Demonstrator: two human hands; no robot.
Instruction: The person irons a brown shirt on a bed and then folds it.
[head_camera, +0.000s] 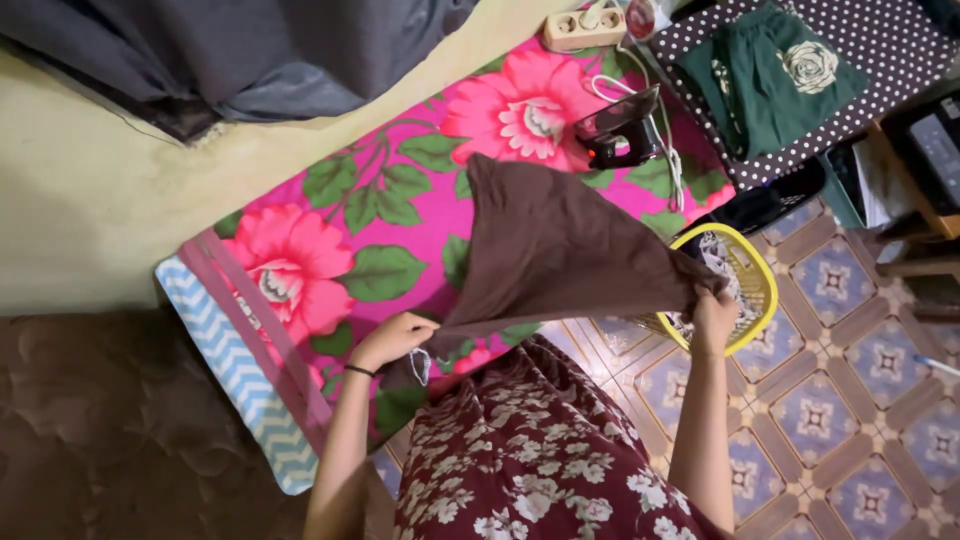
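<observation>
Left hand (392, 338) and right hand (713, 316) on brown cloth (560, 250), fingertips hidden.

**Patterned tile floor with bright floral mat**

A pink floral mat (400, 230) with a blue chevron edge fills the frame's centre; pale yellow floor (90, 190) lies at upper left, under a grey cloth heap (250, 50); a brown quilted surface (110, 430) sits at lower left; blue-and-tan patterned tiles (850, 390) cover the lower right; a dotted board (880, 60) occupies the upper right; a power strip (583, 28) rests at top centre.
</observation>
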